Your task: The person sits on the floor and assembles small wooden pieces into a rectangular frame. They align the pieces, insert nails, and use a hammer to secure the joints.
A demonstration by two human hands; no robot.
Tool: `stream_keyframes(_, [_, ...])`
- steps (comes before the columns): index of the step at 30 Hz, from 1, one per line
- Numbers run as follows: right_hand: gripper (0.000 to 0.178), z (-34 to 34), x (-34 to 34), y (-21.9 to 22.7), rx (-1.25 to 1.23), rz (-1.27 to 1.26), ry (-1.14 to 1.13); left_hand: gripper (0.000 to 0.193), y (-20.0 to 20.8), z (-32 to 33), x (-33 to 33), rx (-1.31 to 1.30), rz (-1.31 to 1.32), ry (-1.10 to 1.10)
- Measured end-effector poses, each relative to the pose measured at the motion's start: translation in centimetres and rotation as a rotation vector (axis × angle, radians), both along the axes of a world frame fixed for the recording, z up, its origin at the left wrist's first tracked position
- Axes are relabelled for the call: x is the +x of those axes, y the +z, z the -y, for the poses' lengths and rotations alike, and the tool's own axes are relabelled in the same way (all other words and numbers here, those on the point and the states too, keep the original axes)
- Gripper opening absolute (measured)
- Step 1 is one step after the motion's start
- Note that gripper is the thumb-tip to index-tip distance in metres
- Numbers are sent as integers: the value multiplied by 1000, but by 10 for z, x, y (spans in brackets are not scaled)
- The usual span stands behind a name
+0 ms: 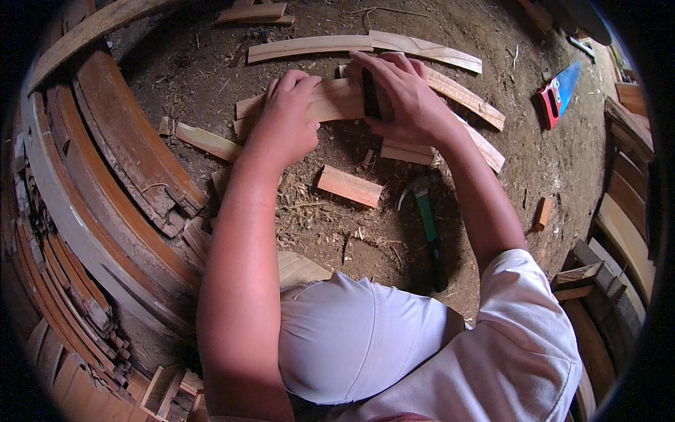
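Note:
My left hand [290,116] is closed over a short pale wooden board [339,102], with its fingers curled over the far edge. At the board's right end, my right hand [411,98] grips a dark, flat-sided piece [370,95], which I cannot identify further; it stands against or close to the board's end. Nearer to me lies a short reddish wood block [350,186]. A hammer [429,224] with a green and black handle rests on the ground below my right forearm. Pale wooden slats lie beyond my hands, including a long slat [309,48] and another slat [426,50].
A handsaw [560,95] with a red handle and blue blade lies at the far right. Stacked timber [133,133] fills the left side. More boards [622,225] lean along the right edge. A small wood offcut [543,213] and shavings are scattered over the dirt floor [330,243].

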State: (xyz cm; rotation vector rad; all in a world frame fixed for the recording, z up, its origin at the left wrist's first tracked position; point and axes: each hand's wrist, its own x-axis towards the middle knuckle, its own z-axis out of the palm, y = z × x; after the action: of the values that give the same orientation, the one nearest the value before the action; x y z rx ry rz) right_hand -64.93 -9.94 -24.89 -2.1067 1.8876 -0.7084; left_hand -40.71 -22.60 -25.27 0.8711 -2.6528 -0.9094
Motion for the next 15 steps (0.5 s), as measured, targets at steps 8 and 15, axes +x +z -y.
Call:
stream_keyframes(8, [115,0,-1,0,12,2,0,72,1,0,-1,10,-3,-5])
stream_keyframes(15, [117,0,0,-1,22,6,-3,72,3,0,-1,11,20,-5])
